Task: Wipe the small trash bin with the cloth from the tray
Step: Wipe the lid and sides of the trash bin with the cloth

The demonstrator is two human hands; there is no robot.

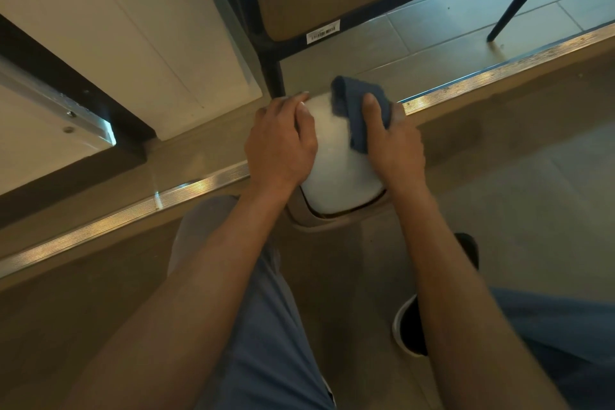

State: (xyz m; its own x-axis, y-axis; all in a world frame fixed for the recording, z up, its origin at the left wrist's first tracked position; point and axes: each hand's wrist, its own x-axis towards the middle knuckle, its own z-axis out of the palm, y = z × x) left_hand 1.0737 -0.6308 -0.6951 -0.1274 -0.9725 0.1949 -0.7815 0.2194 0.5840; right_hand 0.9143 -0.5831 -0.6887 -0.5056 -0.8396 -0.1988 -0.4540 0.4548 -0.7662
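A small white trash bin (336, 173) lies tipped on the floor, its beige lid rim (309, 221) toward me and its base pointing away. My left hand (279, 140) grips the bin's left side, thumb over the top. My right hand (396, 143) holds a dark blue cloth (357, 110) against the bin's upper right side, thumb on top of the cloth. The tray is not in view.
A black table leg (271, 73) stands just behind the bin, with a chair leg (519, 0) at the far right. A metal floor strip (159, 200) runs diagonally under the bin. White cabinet panels (133, 36) are at left. My knees and a shoe (412, 326) are below.
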